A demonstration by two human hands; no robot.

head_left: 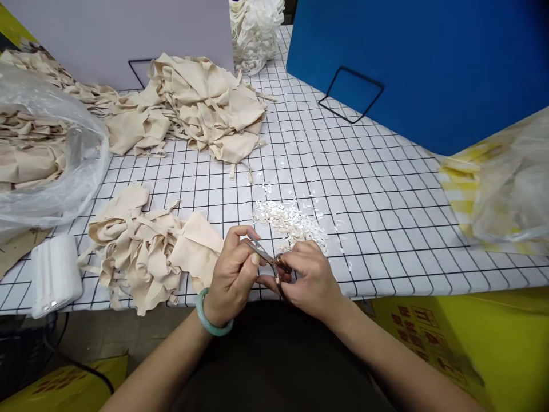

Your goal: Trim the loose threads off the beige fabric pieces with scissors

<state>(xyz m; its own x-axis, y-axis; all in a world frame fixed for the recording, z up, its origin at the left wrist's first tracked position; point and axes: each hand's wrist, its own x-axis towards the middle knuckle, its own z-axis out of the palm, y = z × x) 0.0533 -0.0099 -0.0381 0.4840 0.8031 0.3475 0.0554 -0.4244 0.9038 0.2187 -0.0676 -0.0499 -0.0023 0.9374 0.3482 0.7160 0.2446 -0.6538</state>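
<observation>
Step in hand, as I judge it: trimming w/ small scissors [269, 262] at the front edge of the worktop [386, 189]. The left hand [234, 274] is pinched – thumb and fingers pressed around something small at the blades, too small to tell what. The right hand [311, 277] is curled closed on the scissors' handles, and the two hands touch each other. Just behind them lies a heap of white snippets [291, 220]. The next cut calls for a steady pinch, fingertips kept off the blades.

Beside the left hand is a small pile of beige fabric pieces [146, 252]; a bigger beige pile [201, 109] is further back.

Containers – a clear plastic bag [81, 166] at left holds more beige pieces. Another plastic bag [510, 189] at right has pale contents, not clear what. A white object [55, 274] sits at the left edge.
</observation>
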